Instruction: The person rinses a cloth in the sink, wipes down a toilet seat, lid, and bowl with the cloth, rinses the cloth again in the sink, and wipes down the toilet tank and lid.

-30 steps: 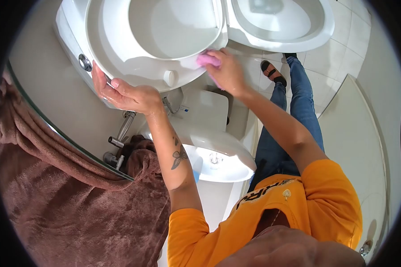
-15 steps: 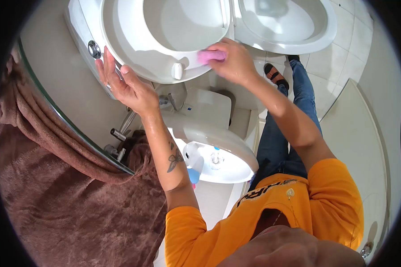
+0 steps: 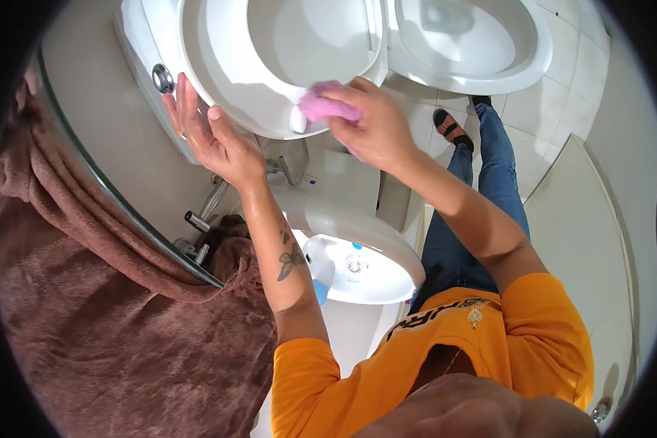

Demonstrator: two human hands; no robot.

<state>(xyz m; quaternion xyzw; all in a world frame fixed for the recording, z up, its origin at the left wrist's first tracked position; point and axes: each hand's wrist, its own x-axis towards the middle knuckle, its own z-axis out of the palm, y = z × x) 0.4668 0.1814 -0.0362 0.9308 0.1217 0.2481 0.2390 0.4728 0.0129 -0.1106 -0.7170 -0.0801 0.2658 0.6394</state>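
Observation:
My right hand is closed around a crumpled pink cloth, slightly blurred by motion. The cloth lies at the raised toilet seat's rim, beside a small white bumper. My left hand has its fingers stretched out and holds nothing. It is at the seat's left edge, near the round chrome flush button on the white cistern; whether it touches the seat is hard to tell. To the right is the toilet bowl.
A white washbasin with a chrome drain is below my forearms. A chrome tap sticks out near the glass edge at left. A brown towel fills the lower left. Pale floor tiles lie at right around the sandalled foot.
My right hand has moved left with the pink cloth, up to the bumper. My left hand is slightly further right in view, still outstretched, as the whole view has shifted a little.

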